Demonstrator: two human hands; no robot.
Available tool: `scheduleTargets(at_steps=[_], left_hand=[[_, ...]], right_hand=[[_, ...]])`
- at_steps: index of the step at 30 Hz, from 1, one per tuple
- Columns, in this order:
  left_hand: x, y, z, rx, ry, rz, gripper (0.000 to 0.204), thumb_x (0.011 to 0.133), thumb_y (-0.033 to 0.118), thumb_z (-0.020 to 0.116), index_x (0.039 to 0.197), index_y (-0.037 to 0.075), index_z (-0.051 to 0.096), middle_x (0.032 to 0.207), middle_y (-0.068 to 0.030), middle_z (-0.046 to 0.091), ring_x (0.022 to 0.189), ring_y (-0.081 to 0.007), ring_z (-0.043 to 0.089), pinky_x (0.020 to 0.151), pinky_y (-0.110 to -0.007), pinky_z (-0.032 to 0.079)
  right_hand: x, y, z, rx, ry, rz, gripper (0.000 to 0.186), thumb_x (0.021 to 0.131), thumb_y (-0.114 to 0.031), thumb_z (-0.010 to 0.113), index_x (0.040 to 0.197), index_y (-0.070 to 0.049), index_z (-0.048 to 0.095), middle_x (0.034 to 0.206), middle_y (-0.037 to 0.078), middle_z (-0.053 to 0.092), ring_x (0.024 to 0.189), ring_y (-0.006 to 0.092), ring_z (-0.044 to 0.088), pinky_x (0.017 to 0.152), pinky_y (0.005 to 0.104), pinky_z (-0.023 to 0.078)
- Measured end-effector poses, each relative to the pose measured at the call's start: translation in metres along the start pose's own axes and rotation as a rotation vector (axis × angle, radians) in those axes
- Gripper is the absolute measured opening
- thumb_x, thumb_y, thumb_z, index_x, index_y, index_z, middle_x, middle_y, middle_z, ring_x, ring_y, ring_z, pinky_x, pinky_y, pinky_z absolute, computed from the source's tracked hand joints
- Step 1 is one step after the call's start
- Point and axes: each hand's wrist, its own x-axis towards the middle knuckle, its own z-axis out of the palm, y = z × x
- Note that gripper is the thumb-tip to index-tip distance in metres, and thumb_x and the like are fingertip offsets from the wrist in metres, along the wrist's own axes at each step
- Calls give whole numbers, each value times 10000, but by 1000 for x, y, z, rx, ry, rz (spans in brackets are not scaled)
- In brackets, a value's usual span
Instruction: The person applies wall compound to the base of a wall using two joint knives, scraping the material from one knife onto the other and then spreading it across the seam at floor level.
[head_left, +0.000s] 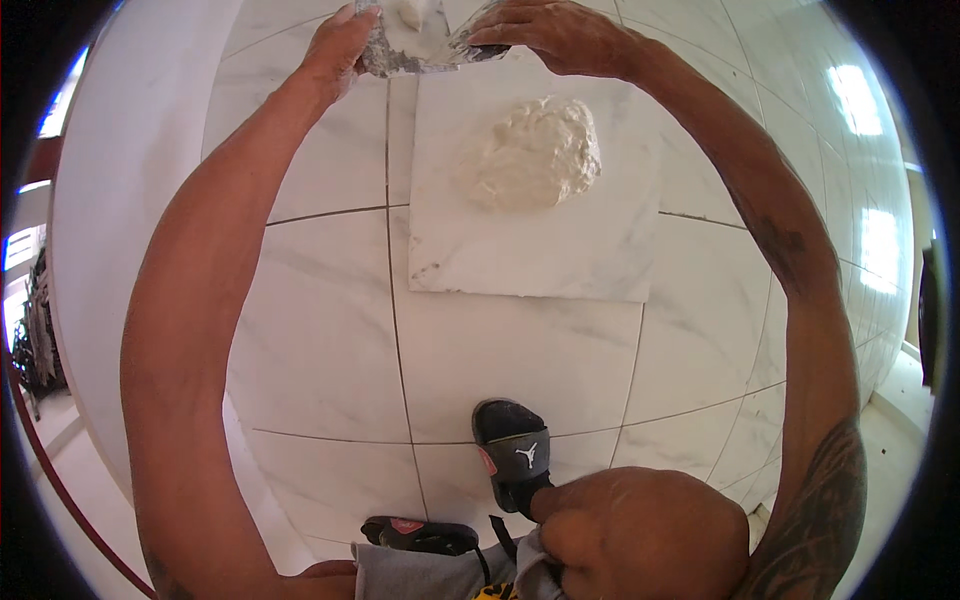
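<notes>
My left hand (pixel 338 45) and my right hand (pixel 560 33) are both stretched out to the top of the view, each gripping one end of a thin grey metal blade (pixel 415 55) smeared with pale paste. The blade is held over the far edge of a loose white marble tile (pixel 560 250) lying on the tiled floor. A mound of off-white paste (pixel 535 152) sits on that tile, just below my right hand. A small lump of the same paste (pixel 410 12) lies on the floor beyond the blade.
The floor is white marble tile (pixel 330 330) with thin dark joints. My foot in a black slide sandal (pixel 512 450) and my knee (pixel 640 535) are at the bottom. A white wall (pixel 140 160) runs along the left.
</notes>
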Motion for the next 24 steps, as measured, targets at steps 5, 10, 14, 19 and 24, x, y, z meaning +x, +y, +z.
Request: scheduleTargets(at_steps=[5, 10, 14, 19, 24], left_hand=[[9, -15, -27, 57, 148, 16, 383, 919, 332, 571, 1216, 97, 510, 1088, -36, 567, 976, -153, 557, 819, -342, 483], [-16, 4, -20, 147, 380, -25, 396, 911, 343, 574, 1213, 95, 511, 1120, -44, 555, 1013, -166, 547, 818, -350, 478], [-56, 15, -49, 121, 430, -27, 385, 926, 347, 545, 1209, 89, 518, 1111, -58, 558, 1010, -175, 545, 808, -345, 471], [-136, 18, -60, 267, 432, -161, 368, 955, 325, 494, 1240, 94, 518, 1115, -42, 571, 993, -139, 536, 811, -325, 468], [-230, 27, -46, 340, 463, -300, 536, 944, 383, 510, 1388, 97, 420, 1269, -52, 521, 1131, -150, 486, 925, -324, 413]], right_hand=[[-7, 16, 26, -22, -25, 69, 416, 782, 85, 513, 1150, -94, 587, 1156, 69, 614, 1118, 257, 560, 955, 370, 483], [-29, 27, 55, -142, -203, 135, 401, 838, 107, 482, 1177, -87, 573, 1192, 47, 601, 1139, 238, 549, 970, 356, 484], [-26, 29, 66, -32, -283, 387, 357, 839, 63, 491, 1157, -73, 578, 1146, 71, 620, 1090, 251, 576, 906, 376, 502], [-19, 30, 62, -103, -308, 447, 303, 852, 21, 493, 1128, -64, 583, 1029, 127, 649, 930, 301, 625, 798, 410, 513], [-12, 24, 52, -73, -211, 361, 418, 728, 26, 497, 1121, -70, 605, 1060, 149, 645, 1022, 301, 602, 835, 400, 506]])
